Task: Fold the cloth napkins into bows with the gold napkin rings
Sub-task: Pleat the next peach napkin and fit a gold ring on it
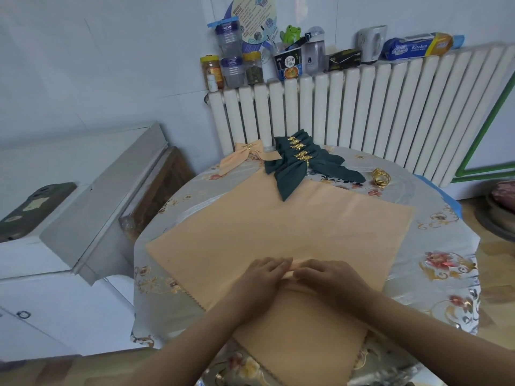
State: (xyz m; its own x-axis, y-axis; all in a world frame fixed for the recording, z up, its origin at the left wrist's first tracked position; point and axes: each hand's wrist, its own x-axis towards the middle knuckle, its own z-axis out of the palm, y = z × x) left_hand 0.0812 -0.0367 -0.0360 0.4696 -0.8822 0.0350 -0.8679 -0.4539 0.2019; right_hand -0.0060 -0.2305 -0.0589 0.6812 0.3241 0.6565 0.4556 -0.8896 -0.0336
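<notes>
Pinching a small ridge of the peach napkin (278, 227) between curled fingers, our left hand (264, 277) meets our right hand (328, 277) fingertip to fingertip at the fold, and the right grips the same ridge. The napkin lies spread flat on the flowered table (446, 274), reaching out beyond our fingers on every side. Far past our left fingertips rests a finished peach bow (245, 156). Just right of it, straight ahead of our fingers, sits a pile of dark green bows (303, 162) with gold rings. Beyond our right fingertips, apart from the pile, lies a loose gold napkin ring (381, 177).
</notes>
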